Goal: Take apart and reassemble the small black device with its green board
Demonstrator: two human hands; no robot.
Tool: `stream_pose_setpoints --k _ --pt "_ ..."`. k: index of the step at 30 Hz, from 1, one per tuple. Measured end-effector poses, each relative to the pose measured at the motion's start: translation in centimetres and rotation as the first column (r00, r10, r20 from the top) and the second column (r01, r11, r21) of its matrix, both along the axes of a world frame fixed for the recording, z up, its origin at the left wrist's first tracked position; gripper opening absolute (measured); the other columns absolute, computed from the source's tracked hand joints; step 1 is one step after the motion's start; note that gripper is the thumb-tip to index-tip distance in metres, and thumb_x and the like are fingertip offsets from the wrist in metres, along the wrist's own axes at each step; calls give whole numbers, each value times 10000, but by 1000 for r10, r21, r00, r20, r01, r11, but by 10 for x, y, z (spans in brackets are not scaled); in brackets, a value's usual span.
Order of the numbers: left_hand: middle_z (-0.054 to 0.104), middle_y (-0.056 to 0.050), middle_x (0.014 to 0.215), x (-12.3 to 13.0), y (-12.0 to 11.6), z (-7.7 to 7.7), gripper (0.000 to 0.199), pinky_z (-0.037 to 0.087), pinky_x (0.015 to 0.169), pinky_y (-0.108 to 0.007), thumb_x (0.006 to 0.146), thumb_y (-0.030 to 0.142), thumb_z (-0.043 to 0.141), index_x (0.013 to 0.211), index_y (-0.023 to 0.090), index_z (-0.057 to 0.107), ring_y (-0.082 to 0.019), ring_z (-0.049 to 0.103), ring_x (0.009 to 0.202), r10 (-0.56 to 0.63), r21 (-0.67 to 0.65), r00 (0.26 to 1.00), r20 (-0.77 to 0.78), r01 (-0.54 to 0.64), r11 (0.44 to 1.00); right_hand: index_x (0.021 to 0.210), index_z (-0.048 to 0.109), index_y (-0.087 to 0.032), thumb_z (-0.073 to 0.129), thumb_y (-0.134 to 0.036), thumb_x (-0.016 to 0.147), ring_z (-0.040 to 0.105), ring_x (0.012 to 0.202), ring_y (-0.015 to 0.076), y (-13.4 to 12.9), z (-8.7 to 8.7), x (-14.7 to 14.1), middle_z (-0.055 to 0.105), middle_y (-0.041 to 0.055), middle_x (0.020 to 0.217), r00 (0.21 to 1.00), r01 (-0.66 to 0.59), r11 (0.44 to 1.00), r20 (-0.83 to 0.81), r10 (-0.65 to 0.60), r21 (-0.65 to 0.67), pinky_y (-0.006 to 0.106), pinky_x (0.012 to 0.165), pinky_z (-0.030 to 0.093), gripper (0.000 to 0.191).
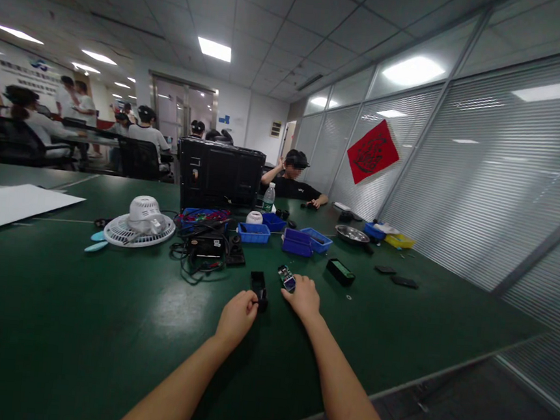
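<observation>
My left hand [238,316] is closed on the near end of a small black plastic case [257,281], which lies open on the green table. My right hand [304,297] has its fingers curled round the near end of a small circuit board [285,276] with green and white parts. The board sits just right of the case, apart from it. Further right lies a black box [340,272] with a green inside, touched by neither hand.
Blue bins [298,243] stand beyond my hands. Left of them are a tangle of cables with a black device [207,246] and a white fan [140,224]. A metal dish [352,234] and flat black pieces [404,281] lie to the right. A person [295,175] sits across the table [103,325].
</observation>
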State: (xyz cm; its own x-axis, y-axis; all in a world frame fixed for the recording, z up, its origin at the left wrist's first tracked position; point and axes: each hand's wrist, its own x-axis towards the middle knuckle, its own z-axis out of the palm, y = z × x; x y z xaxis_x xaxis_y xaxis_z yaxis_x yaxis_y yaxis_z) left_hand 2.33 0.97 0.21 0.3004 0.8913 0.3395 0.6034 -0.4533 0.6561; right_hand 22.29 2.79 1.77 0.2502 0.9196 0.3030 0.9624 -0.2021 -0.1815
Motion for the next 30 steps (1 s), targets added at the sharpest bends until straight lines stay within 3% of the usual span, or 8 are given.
stream_pose_setpoints --k 4,10,20,25,30 --pt "452 37 663 -1 0 -1 92 329 596 -207 763 150 447 778 200 523 -101 444 614 -9 10 1000 16 9 1000 1167 493 -186 513 -606 714 480 1016 253 1 -1 -2 544 120 1076 996 -55 998 -63 55 -2 324 780 391 618" --pt "451 38 670 0 2 -4 96 331 601 -208 763 156 448 793 204 526 -101 442 615 -26 8 999 39 26 1000 1122 536 -132 328 -643 786 515 990 259 5 -2 -3 555 156 1082 992 -5 995 -128 -8 -98 330 752 399 646" --pt "457 38 674 -1 3 -6 115 330 599 -207 757 145 458 815 204 538 -98 443 611 -41 6 997 61 40 999 941 596 -176 457 -490 774 532 877 231 2 0 -19 601 94 953 994 -1 996 -108 -8 -86 286 656 400 382" --pt "494 30 703 0 2 -5 183 354 630 -208 754 130 466 895 202 559 -99 467 638 -78 -24 995 64 79 997 1056 564 -170 544 -378 746 452 966 256 -2 4 -10 562 113 1016 996 44 996 75 -50 74 319 744 368 374" --pt "540 20 735 0 1 -3 227 375 658 -213 750 113 466 927 205 574 -103 490 665 -109 -28 992 61 111 993 1088 558 -217 560 -460 743 430 982 255 -4 5 -9 529 104 1064 994 -9 998 110 2 65 339 784 331 422"
